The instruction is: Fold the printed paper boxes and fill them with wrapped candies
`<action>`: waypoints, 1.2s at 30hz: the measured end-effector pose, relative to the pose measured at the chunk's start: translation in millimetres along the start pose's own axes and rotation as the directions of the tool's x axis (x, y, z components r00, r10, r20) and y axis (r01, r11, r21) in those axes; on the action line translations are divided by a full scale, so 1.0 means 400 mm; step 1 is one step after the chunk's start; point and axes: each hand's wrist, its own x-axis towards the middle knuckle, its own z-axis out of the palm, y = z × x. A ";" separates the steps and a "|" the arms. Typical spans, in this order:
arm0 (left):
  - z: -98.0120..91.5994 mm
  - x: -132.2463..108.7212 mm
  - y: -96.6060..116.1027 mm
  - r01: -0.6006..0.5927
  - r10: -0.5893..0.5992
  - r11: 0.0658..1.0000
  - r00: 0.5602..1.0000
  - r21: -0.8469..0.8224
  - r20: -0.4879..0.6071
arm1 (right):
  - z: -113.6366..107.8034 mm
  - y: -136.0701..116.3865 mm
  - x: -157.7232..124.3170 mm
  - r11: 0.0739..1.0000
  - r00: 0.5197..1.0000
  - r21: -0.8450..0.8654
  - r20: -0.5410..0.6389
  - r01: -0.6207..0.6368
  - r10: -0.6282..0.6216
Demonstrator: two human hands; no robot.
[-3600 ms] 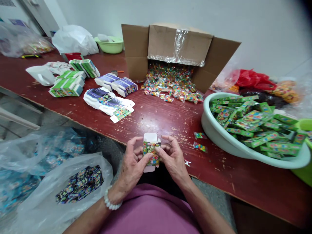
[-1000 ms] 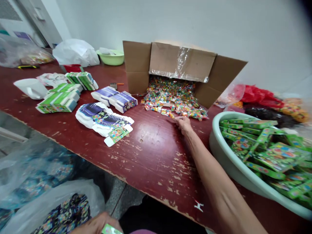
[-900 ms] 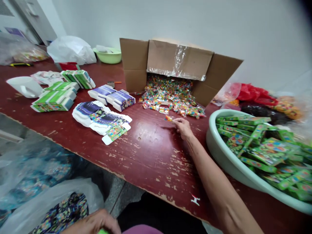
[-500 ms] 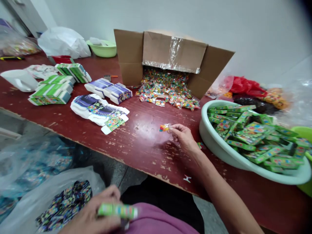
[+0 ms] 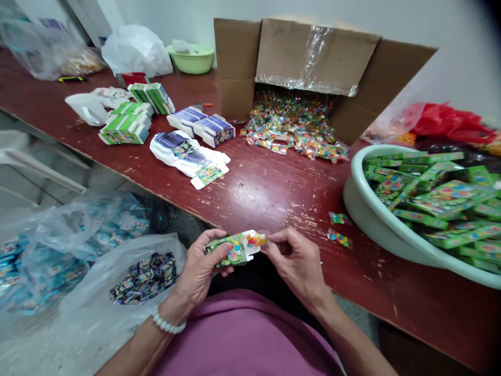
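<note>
My left hand is closed around a small green printed box, held on its side with the open end facing right. My right hand pinches a small clear-wrapped candy packet at the box's open mouth. Both hands sit just in front of the red table's near edge, above my lap. Two more candy packets lie on the table just right of my right hand.
A pale basin full of green boxes stands at right. A tipped cardboard carton spills candy packets at the back. Flat and folded box stacks lie at left. Plastic bags of packets sit below left.
My right hand picked a candy packet from the pile by the carton and drew it back to the box. My left hand raised the box from my lap to meet it.
</note>
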 end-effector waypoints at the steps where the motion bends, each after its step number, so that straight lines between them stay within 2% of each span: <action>1: 0.000 -0.003 -0.004 -0.015 0.015 1.000 1.000 0.013 -0.010 | -0.003 0.000 -0.001 0.996 0.997 -0.050 0.008 0.078 -0.077; 4: 0.005 -0.011 -0.016 -0.069 0.070 0.997 0.997 0.046 -0.028 | -0.006 -0.005 -0.004 0.945 0.967 -0.206 0.055 0.254 -0.248; 9: 0.017 -0.026 -0.023 -0.076 0.076 0.997 0.997 0.023 0.011 | 0.000 -0.021 -0.002 0.876 0.928 -0.305 0.117 0.373 -0.354; 15: 0.027 -0.036 -0.019 -0.021 0.021 0.997 1.000 -0.081 0.004 | -0.006 -0.034 0.010 0.753 0.901 -0.507 0.126 0.419 -0.416; 18: 0.031 -0.032 -0.030 -0.047 0.046 0.996 0.999 -0.077 -0.015 | -0.002 -0.041 0.004 0.721 0.896 -0.551 0.127 0.420 -0.425; 20: 0.030 -0.030 -0.037 -0.078 0.078 0.996 0.997 -0.048 -0.011 | 0.002 -0.044 -0.001 0.754 0.897 -0.498 0.130 0.427 -0.422; 22: 0.023 -0.029 -0.040 -0.074 0.075 0.997 0.997 -0.015 0.019 | 0.003 -0.040 0.000 0.853 0.916 -0.333 0.146 0.402 -0.374; 23: 0.017 -0.029 -0.040 -0.050 0.051 0.999 0.997 -0.007 0.052 | 0.001 -0.036 0.003 0.912 0.934 -0.215 0.162 0.348 -0.318; 25: 0.003 -0.031 -0.038 0.042 -0.040 0.999 0.987 -0.007 0.154 | -0.004 -0.023 0.011 0.988 0.965 0.013 0.215 0.152 -0.151; 27: -0.011 -0.034 -0.037 0.151 -0.145 0.988 0.959 -0.009 0.243 | -0.008 -0.012 0.020 0.990 0.963 0.138 0.268 -0.028 -0.010; 28: -0.018 -0.036 -0.038 0.194 -0.184 0.981 0.946 -0.012 0.266 | -0.008 -0.008 0.023 0.986 0.960 0.158 0.279 -0.061 0.015; 31: -0.028 -0.038 -0.043 0.246 -0.234 0.969 0.922 0.000 0.310 | -0.005 -0.006 0.029 0.991 0.955 0.128 0.288 0.031 -0.067; 33: -0.028 -0.037 -0.046 0.248 -0.237 0.968 0.891 0.022 0.388 | -0.006 -0.008 0.030 0.988 0.945 0.101 0.294 0.116 -0.141; 36: -0.019 -0.033 -0.047 0.236 -0.232 0.970 0.845 0.054 0.483 | -0.018 -0.013 0.033 0.983 0.909 0.103 0.378 0.150 -0.178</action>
